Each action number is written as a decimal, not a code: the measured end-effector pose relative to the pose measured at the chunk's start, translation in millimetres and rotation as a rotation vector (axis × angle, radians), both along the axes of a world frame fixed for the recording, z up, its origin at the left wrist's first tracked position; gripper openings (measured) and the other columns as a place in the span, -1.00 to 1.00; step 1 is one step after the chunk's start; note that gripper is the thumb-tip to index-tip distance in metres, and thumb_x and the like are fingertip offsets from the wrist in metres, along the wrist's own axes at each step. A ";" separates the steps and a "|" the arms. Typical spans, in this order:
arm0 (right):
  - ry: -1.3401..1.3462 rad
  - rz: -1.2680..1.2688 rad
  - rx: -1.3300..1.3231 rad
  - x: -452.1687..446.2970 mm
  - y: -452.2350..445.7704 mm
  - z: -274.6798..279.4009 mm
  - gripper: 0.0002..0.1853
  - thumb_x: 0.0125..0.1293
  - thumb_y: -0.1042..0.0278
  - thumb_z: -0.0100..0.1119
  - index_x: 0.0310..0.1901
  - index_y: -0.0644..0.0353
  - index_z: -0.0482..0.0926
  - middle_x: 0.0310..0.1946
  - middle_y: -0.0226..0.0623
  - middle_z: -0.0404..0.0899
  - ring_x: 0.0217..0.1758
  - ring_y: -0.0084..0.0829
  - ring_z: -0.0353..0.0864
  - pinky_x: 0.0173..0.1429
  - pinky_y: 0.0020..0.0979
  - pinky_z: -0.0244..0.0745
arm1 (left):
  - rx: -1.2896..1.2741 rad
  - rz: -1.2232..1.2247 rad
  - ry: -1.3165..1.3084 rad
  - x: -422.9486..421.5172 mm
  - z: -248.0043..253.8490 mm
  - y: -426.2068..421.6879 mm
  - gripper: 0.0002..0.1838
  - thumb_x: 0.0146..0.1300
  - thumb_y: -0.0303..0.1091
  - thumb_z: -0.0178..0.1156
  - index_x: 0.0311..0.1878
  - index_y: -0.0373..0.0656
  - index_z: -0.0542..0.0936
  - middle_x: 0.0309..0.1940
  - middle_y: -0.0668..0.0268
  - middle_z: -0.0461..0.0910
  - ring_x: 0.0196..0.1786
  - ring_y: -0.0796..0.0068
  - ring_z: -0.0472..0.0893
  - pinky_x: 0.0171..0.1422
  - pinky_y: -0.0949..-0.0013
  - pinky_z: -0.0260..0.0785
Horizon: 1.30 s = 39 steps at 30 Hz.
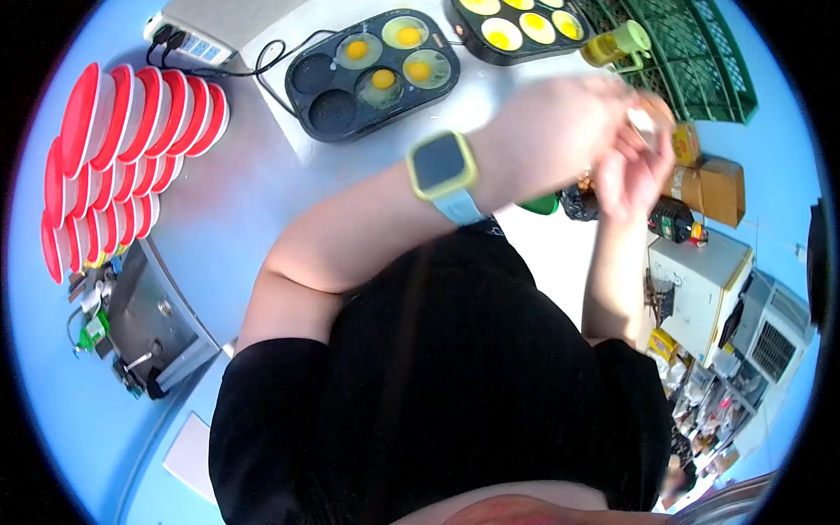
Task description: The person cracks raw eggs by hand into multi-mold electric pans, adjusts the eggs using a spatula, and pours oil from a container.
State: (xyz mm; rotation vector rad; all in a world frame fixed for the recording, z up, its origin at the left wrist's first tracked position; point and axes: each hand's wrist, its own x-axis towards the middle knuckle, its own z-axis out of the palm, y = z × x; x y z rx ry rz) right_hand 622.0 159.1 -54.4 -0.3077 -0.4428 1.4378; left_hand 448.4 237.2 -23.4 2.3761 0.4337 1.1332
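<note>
No word, number or brand can be read. The small white print (495, 229) on the black T-shirt (455, 376) is too tiny to make out, and so are the markings on the yellow carton (687, 144) and the dark bottle (675, 226) with red near one end.

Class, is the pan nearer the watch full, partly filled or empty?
Partly filled: two wells of the pan look dark and bare; the other four hold eggs.
</note>
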 end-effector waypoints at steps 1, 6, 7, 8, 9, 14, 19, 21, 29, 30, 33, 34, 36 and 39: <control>0.075 -0.051 -0.107 17.4 -17.7 -4.3 -0.42 0.33 0.14 0.15 0.26 0.30 0.29 0.02 -0.27 0.48 -0.28 -0.67 0.45 -0.12 -0.67 0.45 | -0.086 -0.059 -0.027 6.6 -2.4 -12.9 -0.73 0.20 -0.38 0.17 -0.05 -0.26 0.61 -0.08 0.16 0.62 -0.09 0.21 0.64 -0.06 0.26 0.53; -0.108 -0.265 -0.293 116.1 -65.2 -42.8 -0.50 0.32 0.22 0.20 0.19 0.31 0.34 0.07 -0.26 0.46 -0.26 -0.59 0.44 -0.17 -0.59 0.40 | -0.473 -0.657 0.138 -2.8 -13.7 -29.5 -0.76 0.32 -0.28 0.14 -0.03 -0.16 0.58 -0.11 0.14 0.60 -0.08 0.12 0.61 0.04 0.20 0.48; -0.104 -0.238 -0.302 141.7 -70.5 -57.7 -0.50 0.32 0.22 0.20 0.19 0.31 0.34 0.07 -0.26 0.46 -0.26 -0.59 0.44 -0.17 -0.59 0.40 | -0.574 -0.633 0.123 -7.9 -19.7 -24.9 -0.75 0.32 -0.29 0.15 0.00 -0.15 0.59 -0.15 0.16 0.61 -0.09 0.15 0.61 0.02 0.22 0.48; -0.352 -0.370 -0.442 168.2 -79.2 -75.8 -0.57 0.35 0.23 0.17 0.16 0.26 0.38 0.05 -0.28 0.49 -0.22 -0.59 0.44 -0.15 -0.57 0.40 | -0.679 -0.609 0.106 -12.6 -25.4 -23.0 -0.74 0.31 -0.31 0.16 0.02 -0.13 0.61 -0.19 0.18 0.62 -0.11 0.18 0.62 0.00 0.24 0.48; -0.602 -0.501 -0.567 195.8 -87.2 -99.0 -0.64 0.38 0.24 0.14 0.13 0.20 0.42 0.03 -0.31 0.52 -0.19 -0.59 0.44 -0.13 -0.55 0.39 | -0.689 -0.586 0.110 -13.8 -33.4 -22.7 -0.74 0.31 -0.31 0.16 0.02 -0.13 0.61 -0.19 0.18 0.62 -0.11 0.18 0.62 0.00 0.24 0.48; -1.033 -0.504 -1.229 337.7 -91.1 -225.3 -0.45 0.26 0.14 0.29 0.22 0.11 0.35 0.14 -0.26 0.47 0.06 -0.49 0.46 0.07 -0.47 0.41 | -0.910 -0.087 0.118 -9.9 -56.8 -22.7 -0.73 0.26 -0.44 0.21 0.03 -0.20 0.63 -0.22 0.20 0.65 -0.21 0.33 0.64 -0.09 0.36 0.48; -1.731 0.157 -1.119 420.0 -77.8 -291.2 -0.34 0.36 0.11 0.11 0.42 0.10 0.15 0.46 -0.10 0.00 0.45 -0.20 0.16 0.21 -0.31 0.46 | -1.029 0.180 -0.021 4.1 -75.6 -48.0 -0.75 0.31 -0.48 0.17 0.04 -0.28 0.61 -0.24 0.23 0.65 -0.27 0.49 0.63 -0.15 0.45 0.49; -0.980 0.132 -1.384 384.7 -26.7 -264.9 -0.52 0.40 0.20 0.04 0.31 0.12 0.33 0.32 -0.14 0.28 0.27 -0.29 0.38 0.10 -0.37 0.53 | -1.080 0.240 -0.055 9.5 -75.6 -58.0 -0.76 0.33 -0.49 0.15 0.04 -0.29 0.61 -0.24 0.24 0.64 -0.28 0.54 0.61 -0.16 0.47 0.49; -1.423 0.609 -0.419 277.5 144.3 -37.9 -0.84 0.39 0.24 0.10 -0.18 0.11 0.59 -0.29 -0.49 0.58 -0.27 -0.68 0.51 -0.18 -0.57 0.45 | -1.382 0.583 -0.293 34.4 -79.7 -78.0 -0.87 0.33 -0.60 0.10 -0.12 -0.33 0.61 -0.35 0.32 0.56 -0.37 0.61 0.55 -0.23 0.54 0.44; -1.458 0.576 -0.306 270.3 169.7 -11.3 -0.84 0.38 0.25 0.12 -0.18 0.11 0.62 -0.33 -0.49 0.59 -0.28 -0.67 0.51 -0.19 -0.54 0.45 | -1.362 0.607 -0.301 34.5 -79.5 -80.2 -0.88 0.33 -0.53 0.15 -0.13 -0.29 0.63 -0.31 0.36 0.57 -0.33 0.64 0.57 -0.19 0.57 0.47; -1.823 0.317 -0.030 265.3 262.7 24.0 -0.83 0.41 0.27 0.05 -0.14 0.12 0.60 -0.32 -0.53 0.59 -0.30 -0.69 0.47 -0.19 -0.61 0.40 | -1.317 0.609 -0.325 33.1 -82.7 -84.4 -0.88 0.33 -0.53 0.16 -0.13 -0.31 0.62 -0.32 0.35 0.57 -0.35 0.65 0.56 -0.21 0.57 0.46; -1.904 0.247 0.040 266.2 299.4 24.3 -0.80 0.43 0.25 0.02 -0.12 0.16 0.57 -0.29 -0.55 0.58 -0.30 -0.69 0.45 -0.22 -0.61 0.37 | -1.311 0.646 -0.327 33.7 -80.9 -85.3 -0.88 0.33 -0.52 0.16 -0.13 -0.31 0.62 -0.32 0.35 0.57 -0.36 0.66 0.55 -0.21 0.58 0.45; -2.082 0.025 0.339 260.6 367.6 -2.1 -0.68 0.38 0.16 0.06 0.03 0.15 0.55 -0.19 -0.37 0.65 -0.18 -0.47 0.60 -0.09 -0.45 0.49 | -1.295 0.705 -0.345 34.0 -78.5 -86.8 -0.88 0.33 -0.52 0.16 -0.12 -0.32 0.61 -0.33 0.36 0.56 -0.36 0.66 0.54 -0.22 0.58 0.45; -2.509 0.101 0.366 178.9 407.3 -9.3 -0.62 0.28 0.23 0.13 0.10 0.15 0.51 -0.20 -0.21 0.64 -0.16 -0.33 0.61 -0.04 -0.34 0.50 | -1.309 0.766 -0.403 34.5 -76.1 -93.2 -0.87 0.33 -0.51 0.17 -0.11 -0.31 0.61 -0.34 0.36 0.56 -0.37 0.67 0.53 -0.23 0.59 0.44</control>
